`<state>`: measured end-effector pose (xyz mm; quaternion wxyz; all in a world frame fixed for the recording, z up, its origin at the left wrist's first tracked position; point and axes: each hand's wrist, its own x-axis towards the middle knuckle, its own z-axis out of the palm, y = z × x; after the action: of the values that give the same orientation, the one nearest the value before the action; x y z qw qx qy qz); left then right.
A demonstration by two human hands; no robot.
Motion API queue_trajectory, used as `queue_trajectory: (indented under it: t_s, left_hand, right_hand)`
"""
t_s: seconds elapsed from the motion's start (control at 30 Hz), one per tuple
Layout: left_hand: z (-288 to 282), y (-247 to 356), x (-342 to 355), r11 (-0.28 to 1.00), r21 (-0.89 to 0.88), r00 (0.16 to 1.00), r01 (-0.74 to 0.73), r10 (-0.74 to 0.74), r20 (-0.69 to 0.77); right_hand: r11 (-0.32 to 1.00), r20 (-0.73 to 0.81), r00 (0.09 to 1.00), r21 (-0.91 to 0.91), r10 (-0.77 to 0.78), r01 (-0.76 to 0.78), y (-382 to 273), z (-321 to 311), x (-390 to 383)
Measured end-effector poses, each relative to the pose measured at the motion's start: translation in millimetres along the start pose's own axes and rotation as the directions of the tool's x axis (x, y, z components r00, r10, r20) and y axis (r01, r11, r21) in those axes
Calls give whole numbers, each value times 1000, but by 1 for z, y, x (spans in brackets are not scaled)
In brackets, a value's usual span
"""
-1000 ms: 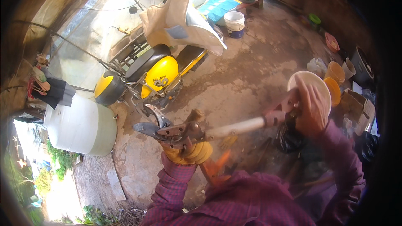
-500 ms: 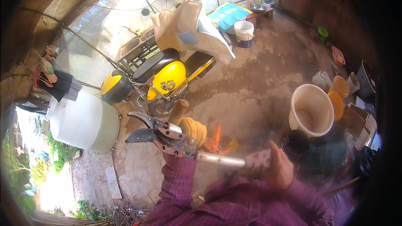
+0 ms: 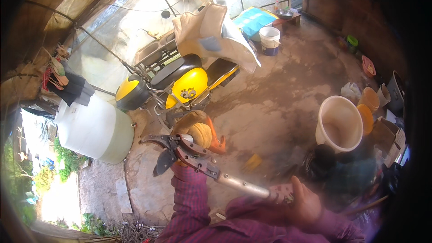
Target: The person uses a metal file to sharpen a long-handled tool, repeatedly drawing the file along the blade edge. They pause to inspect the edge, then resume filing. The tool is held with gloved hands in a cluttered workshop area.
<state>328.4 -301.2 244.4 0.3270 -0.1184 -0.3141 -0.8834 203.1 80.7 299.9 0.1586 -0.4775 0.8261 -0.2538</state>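
A long-handled pruner (image 3: 245, 186) lies across the view, its curved jaws apart at the left end and its metal pole slanting down to the right. My bare right hand (image 3: 307, 203) is closed round the pruner's pinkish patterned grip (image 3: 281, 194), with the thumb raised. Behind the pruner's head is my left hand (image 3: 193, 128) in a tan and yellow glove, its fingers curled. An orange-handled tool (image 3: 217, 136) sticks out from the glove; the rest of it is hidden, so its kind cannot be told. Whether the glove also touches the pruner's head is unclear.
A yellow and black motorbike (image 3: 189, 85) stands ahead, partly under a pale cover (image 3: 211, 36). To the left is a big white tank (image 3: 96, 126). A large cream bucket (image 3: 339, 123) stands at right, near orange tubs (image 3: 365, 119). A yellow scrap (image 3: 254, 162) lies on the floor.
My left glove has turned and shifted slightly left and up, with the orange-handled tool. The pruner's jaws are wider apart, and its pole slants more steeply. My right hand is lower.
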Motion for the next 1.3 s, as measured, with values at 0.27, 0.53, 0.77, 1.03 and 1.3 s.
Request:
queue_trajectory:
  t_s: [0.27,0.53,0.77,1.03,1.3]
  left_hand:
    - [-40,32,-26,998,-63,998,-12,8,-65]
    - [-85,13,-78,223,-971,991,81,87,103]
    - [-79,-6,-85,581,-775,966,-249,205,-157]
    - [-26,16,-22,983,169,981,-69,98,-167]
    - [11,16,14,473,871,976,-135,216,35]
  right_hand:
    - [951,176,944,185,-279,246,-8,-7,-18]
    - [943,571,815,316,-103,-102,-27,-43,2]
    - [921,661,749,309,-29,-237,-30,-54,4]
    - [955,621,778,162,97,-249,-16,-36,8]
    - [958,541,830,144,134,-248,-14,-18,26]
